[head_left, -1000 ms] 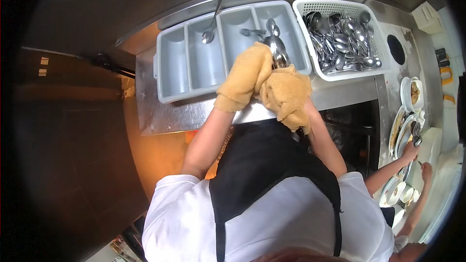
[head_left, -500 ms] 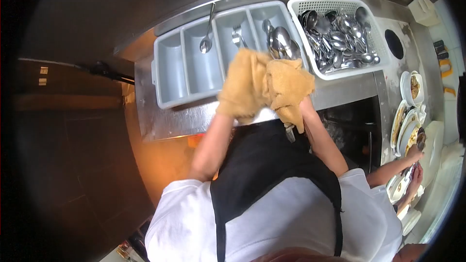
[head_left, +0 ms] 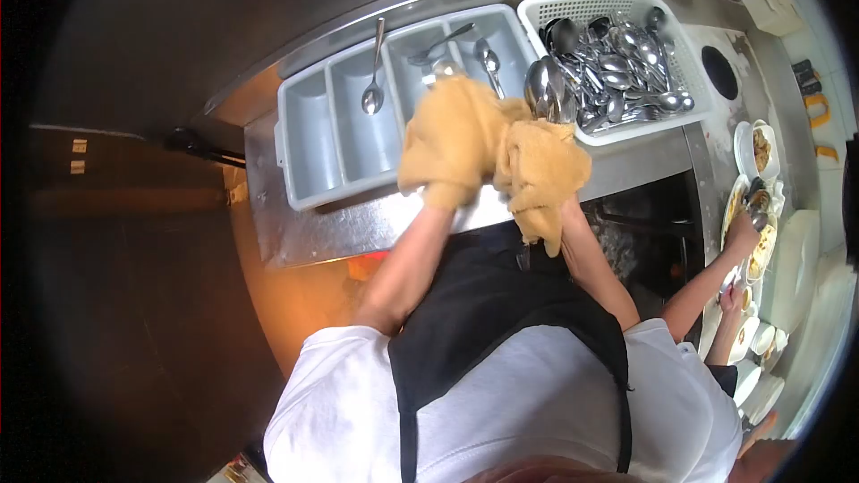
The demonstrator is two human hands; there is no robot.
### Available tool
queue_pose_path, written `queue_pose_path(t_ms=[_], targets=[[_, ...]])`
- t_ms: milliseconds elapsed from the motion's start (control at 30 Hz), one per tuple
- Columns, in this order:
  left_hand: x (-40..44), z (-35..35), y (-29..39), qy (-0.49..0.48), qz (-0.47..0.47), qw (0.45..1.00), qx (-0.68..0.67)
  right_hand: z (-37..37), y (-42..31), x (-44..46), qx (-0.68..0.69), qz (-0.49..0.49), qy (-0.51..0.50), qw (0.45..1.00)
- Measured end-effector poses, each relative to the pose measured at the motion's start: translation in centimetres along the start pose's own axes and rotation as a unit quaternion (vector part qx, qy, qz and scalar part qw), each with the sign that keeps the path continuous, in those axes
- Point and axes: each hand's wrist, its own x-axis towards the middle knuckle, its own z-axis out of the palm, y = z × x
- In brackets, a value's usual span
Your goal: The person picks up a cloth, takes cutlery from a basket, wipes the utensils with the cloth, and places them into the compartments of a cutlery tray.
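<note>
A tan cloth (head_left: 456,130) covers both my hands, so my fingers are hidden. My left hand (head_left: 438,198), only its wrist bare, is wrapped in the cloth over the third compartment of a grey cutlery tray (head_left: 309,201). A blurred shiny piece (head_left: 445,68) shows at that end of the cloth. My right hand (head_left: 570,207) grips a bundle of spoons (head_left: 548,88) through the cloth, bowls pointing up, between tray and basket. A blurred utensil (head_left: 443,43) lies or hangs slantwise at the third compartment; I cannot tell which. Spoons also occupy the second (head_left: 372,97) and fourth (head_left: 489,63) compartments.
Right of the tray stands a white perforated basket (head_left: 626,131) heaped with cutlery. A round dark hole (head_left: 721,77) is in the counter beyond it. Along the right counter are plates of food (head_left: 761,154), where another person's hand (head_left: 741,237) holds utensils.
The spoon bundle has shifted right and up, uncovering spoons in the fourth compartment. The left end of the cloth has moved slightly. A slanting blurred utensil appears at the third compartment. The other person's hands moved.
</note>
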Motion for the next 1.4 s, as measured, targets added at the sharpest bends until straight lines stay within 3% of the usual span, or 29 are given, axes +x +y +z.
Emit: queue_pose_path(t_ms=[67, 133, 233, 267, 367, 400, 500, 533, 633, 667, 733, 800, 900, 933, 967, 1000, 1033, 1100, 1167, 1300, 1400], targets=[[-1.4, -3.3, 7.2, -0.130, 0.015, 0.973, 0.191, -0.3, -0.4, 0.3, 0.003, -0.007, 0.010, 1.000], [-0.4, -3.3, 6.4, -0.147, 0.186, 0.964, 0.117, -0.7, -0.8, 0.5, 0.000, -0.015, 0.017, 1.000], [1.7, -2.5, 3.4, -0.140, 0.249, 0.958, -0.022, -0.9, -1.1, 0.2, -0.005, -0.015, 0.023, 1.000], [1.8, -1.5, 3.2, -0.116, 0.191, 0.958, -0.180, -0.9, -1.2, -0.1, -0.007, -0.015, 0.021, 1.000], [2.5, -3.0, 2.5, -0.099, 0.288, 0.951, -0.052, -0.7, -1.2, -0.5, -0.010, -0.010, 0.017, 1.000], [2.1, -3.4, 2.8, -0.104, 0.262, 0.948, -0.148, -0.6, -1.1, -0.6, -0.010, -0.007, 0.015, 1.000], [2.4, -3.9, 4.1, -0.084, 0.267, 0.951, -0.133, -0.4, -1.0, -0.9, -0.012, -0.002, 0.011, 1.000], [2.0, -4.1, 5.3, -0.130, 0.188, 0.956, -0.183, -0.3, -1.0, -1.0, -0.012, 0.000, 0.010, 1.000], [2.9, -2.6, 3.0, -0.108, 0.302, 0.944, -0.074, -0.1, -0.8, -1.2, -0.011, 0.002, 0.009, 1.000], [2.7, -3.4, 2.9, -0.104, 0.343, 0.932, 0.053, -0.1, -0.9, -1.2, -0.011, 0.001, 0.010, 1.000], [2.4, -3.9, 3.0, -0.070, 0.340, 0.935, 0.076, 0.0, -1.0, -1.3, -0.010, 0.003, 0.012, 1.000], [3.1, -2.6, 1.0, -0.007, 0.252, 0.959, -0.129, 0.1, -1.2, -1.4, -0.010, 0.004, 0.016, 1.000], [3.8, -0.9, -1.7, 0.087, 0.096, 0.899, -0.419, 0.3, -1.4, -1.6, -0.014, 0.002, 0.021, 1.000], [3.4, -0.8, -1.8, 0.066, 0.063, 0.923, -0.373, 0.3, -1.4, -1.6, -0.013, 0.002, 0.022, 1.000], [2.7, 0.0, -2.7, 0.095, 0.120, 0.970, -0.190, 0.4, -1.3, -1.6, -0.014, 0.003, 0.024, 1.000], [1.6, 1.3, -4.2, 0.121, 0.173, 0.977, 0.001, 0.5, -1.3, -1.6, -0.016, 0.004, 0.024, 1.000], [0.1, 2.3, -4.9, 0.141, 0.221, 0.946, 0.191, 0.6, -1.3, -1.7, -0.015, 0.006, 0.025, 1.000], [-4.4, 3.4, -2.0, 0.092, 0.180, 0.978, -0.049, 0.5, -1.3, -1.8, -0.009, 0.013, 0.024, 1.000], [-2.9, 7.7, -7.8, 0.063, 0.145, 0.983, -0.092, 0.5, -1.4, -2.0, 0.004, 0.022, 0.020, 1.000], [1.2, 2.0, -4.7, 0.024, 0.152, 0.985, -0.073, 0.4, -1.0, -2.0, 0.069, 0.052, 0.036, 0.996], [0.8, 2.1, -3.4, 0.062, 0.137, 0.988, -0.029, 0.7, -0.5, -1.1, 0.148, 0.082, 0.094, 0.981]])
